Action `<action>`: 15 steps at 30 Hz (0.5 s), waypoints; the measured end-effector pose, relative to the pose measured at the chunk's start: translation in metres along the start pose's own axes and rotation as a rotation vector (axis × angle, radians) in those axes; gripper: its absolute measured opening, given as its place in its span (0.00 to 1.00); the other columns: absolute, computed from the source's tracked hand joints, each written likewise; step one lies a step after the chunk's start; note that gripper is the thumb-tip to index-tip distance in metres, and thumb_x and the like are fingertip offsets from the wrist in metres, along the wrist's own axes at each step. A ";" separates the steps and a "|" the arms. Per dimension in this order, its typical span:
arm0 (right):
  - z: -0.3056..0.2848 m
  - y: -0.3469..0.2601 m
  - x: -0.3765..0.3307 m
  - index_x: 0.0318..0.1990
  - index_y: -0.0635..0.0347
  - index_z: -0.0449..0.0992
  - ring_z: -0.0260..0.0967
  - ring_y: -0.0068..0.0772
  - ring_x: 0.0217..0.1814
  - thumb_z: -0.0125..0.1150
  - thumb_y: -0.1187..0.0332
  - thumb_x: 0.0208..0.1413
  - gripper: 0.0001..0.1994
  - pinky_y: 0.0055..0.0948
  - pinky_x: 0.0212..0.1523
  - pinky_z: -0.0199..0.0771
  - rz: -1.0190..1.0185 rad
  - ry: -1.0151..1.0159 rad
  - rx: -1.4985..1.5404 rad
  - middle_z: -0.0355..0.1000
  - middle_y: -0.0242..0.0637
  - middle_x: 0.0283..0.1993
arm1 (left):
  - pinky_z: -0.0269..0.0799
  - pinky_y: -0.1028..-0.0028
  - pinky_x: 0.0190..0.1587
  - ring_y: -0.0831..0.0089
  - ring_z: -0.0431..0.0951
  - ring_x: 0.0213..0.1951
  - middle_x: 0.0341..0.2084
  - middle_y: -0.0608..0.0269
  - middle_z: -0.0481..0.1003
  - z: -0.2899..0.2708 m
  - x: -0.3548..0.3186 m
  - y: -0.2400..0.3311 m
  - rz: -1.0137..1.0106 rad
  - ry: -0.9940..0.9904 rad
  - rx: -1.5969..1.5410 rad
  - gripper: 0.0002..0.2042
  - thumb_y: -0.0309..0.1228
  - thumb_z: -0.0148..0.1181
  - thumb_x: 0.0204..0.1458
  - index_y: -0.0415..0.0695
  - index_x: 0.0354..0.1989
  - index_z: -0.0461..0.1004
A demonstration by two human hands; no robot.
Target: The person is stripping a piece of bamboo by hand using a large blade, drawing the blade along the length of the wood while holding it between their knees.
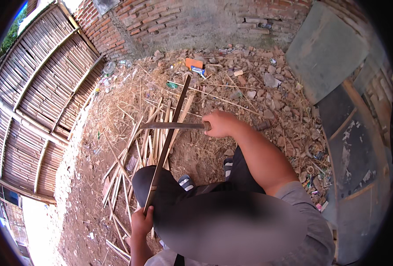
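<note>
My right hand (220, 123) is wrapped round the short handle of a machete (188, 126). Its long blade points left, with a slightly hooked tip. Lower down, my left hand (140, 222) grips the near end of a long, dark bamboo strip (162, 156), which slants up and away to the right past my left knee. The blade crosses this strip around its middle; whether the edge touches it I cannot tell. Beneath and to the left, several pale split bamboo strips (122, 170) lie in a loose heap on the ground.
Dry grass and broken stones (267, 95) cover the ground ahead, with an orange scrap (194, 63) among them. A brick wall (178, 29) closes the far side. Bamboo fencing (41, 84) stands left; large grey boards (327, 51) lean at right. My sandalled feet (186, 182) are below.
</note>
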State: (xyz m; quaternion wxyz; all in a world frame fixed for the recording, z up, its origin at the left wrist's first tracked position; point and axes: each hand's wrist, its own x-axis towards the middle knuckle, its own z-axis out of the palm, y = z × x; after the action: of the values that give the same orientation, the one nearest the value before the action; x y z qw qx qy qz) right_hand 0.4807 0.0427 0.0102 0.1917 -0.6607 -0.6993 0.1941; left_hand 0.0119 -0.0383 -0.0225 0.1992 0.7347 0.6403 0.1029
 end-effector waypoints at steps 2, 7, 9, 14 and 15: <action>0.001 -0.003 0.000 0.39 0.56 0.78 0.76 0.51 0.41 0.71 0.59 0.45 0.16 0.48 0.41 0.74 -0.017 -0.050 -0.014 0.76 0.47 0.34 | 0.68 0.53 0.31 0.43 0.77 0.27 0.19 0.42 0.74 0.002 0.002 -0.005 -0.002 -0.007 0.002 0.23 0.47 0.58 0.60 0.36 0.27 0.77; 0.010 0.018 0.012 0.40 0.57 0.78 0.76 0.50 0.42 0.71 0.59 0.45 0.17 0.47 0.41 0.74 0.014 -0.005 0.039 0.76 0.46 0.35 | 0.69 0.52 0.32 0.42 0.78 0.27 0.18 0.42 0.74 0.003 0.003 -0.012 -0.008 -0.029 0.013 0.22 0.47 0.58 0.59 0.36 0.27 0.78; 0.019 0.040 0.017 0.41 0.59 0.78 0.76 0.49 0.39 0.71 0.58 0.46 0.18 0.45 0.40 0.73 0.036 0.120 0.057 0.76 0.46 0.34 | 0.70 0.52 0.32 0.42 0.78 0.27 0.18 0.42 0.75 0.003 0.004 -0.014 0.027 -0.021 -0.037 0.22 0.47 0.58 0.60 0.36 0.28 0.79; 0.008 0.035 0.017 0.43 0.64 0.77 0.77 0.42 0.34 0.72 0.59 0.48 0.20 0.41 0.37 0.73 0.182 0.159 0.095 0.75 0.44 0.30 | 0.70 0.55 0.31 0.46 0.80 0.28 0.19 0.42 0.75 -0.013 0.001 0.001 -0.010 -0.077 -0.019 0.25 0.48 0.56 0.61 0.34 0.29 0.77; 0.006 0.033 0.016 0.43 0.64 0.77 0.77 0.42 0.34 0.72 0.59 0.48 0.20 0.41 0.37 0.73 0.171 0.138 0.089 0.75 0.44 0.30 | 0.70 0.55 0.32 0.45 0.80 0.28 0.19 0.42 0.75 -0.014 -0.001 0.004 -0.016 -0.090 -0.038 0.25 0.49 0.56 0.61 0.33 0.29 0.77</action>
State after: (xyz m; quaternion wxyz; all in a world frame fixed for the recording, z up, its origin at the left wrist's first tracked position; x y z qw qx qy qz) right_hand 0.5048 0.0598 -0.0120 0.2513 -0.7207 -0.6160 0.1948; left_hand 0.0096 -0.0375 -0.0083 0.2427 0.7294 0.6345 0.0801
